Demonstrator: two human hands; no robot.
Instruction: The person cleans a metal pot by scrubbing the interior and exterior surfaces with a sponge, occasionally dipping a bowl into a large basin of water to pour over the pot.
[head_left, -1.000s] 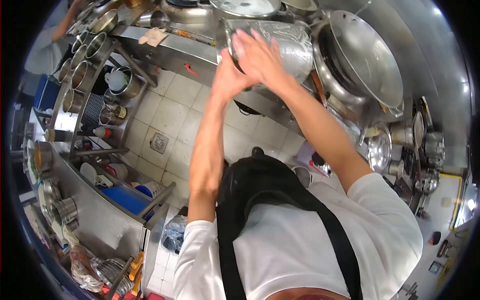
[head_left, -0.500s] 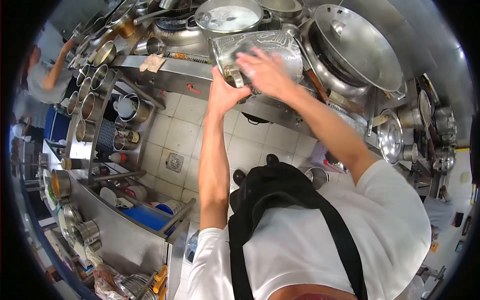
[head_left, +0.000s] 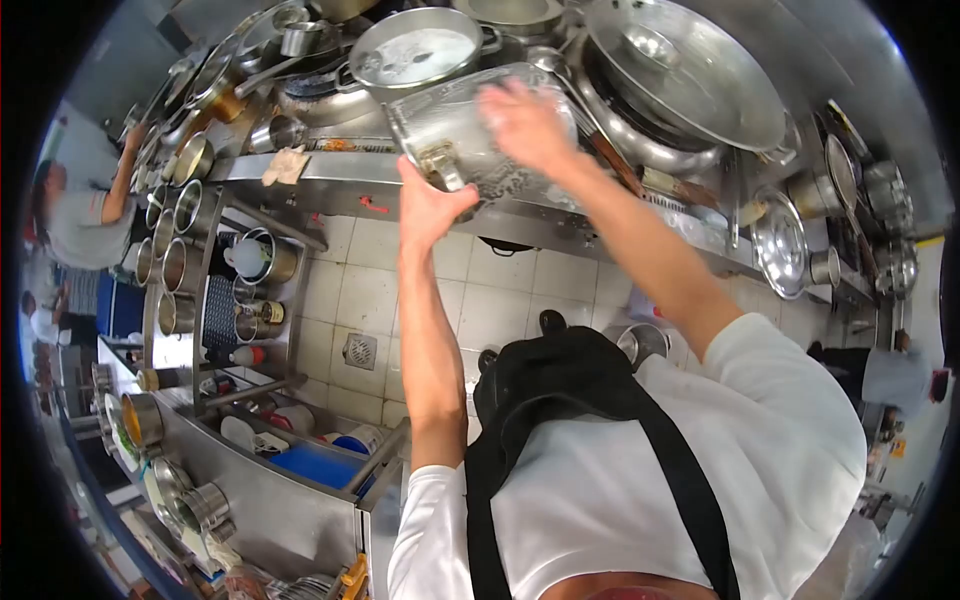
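Glossy, white-streaked metal pot point(head_left: 450, 113)

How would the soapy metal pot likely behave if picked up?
The pot would probably be slippery, as suds streak its wall. The metal looks stiff, so it should hold its shape. It might roll on its rounded side if the left hand let go.

From my spot, the container point(head_left: 465, 125) is just before the pot point(head_left: 372, 68), the wok point(head_left: 725, 85)'s off to the person's right, cloth point(head_left: 286, 167)'s left on the desk point(head_left: 350, 170) edge, floor drain point(head_left: 360, 350)'s right of the rack point(head_left: 155, 348) lol.
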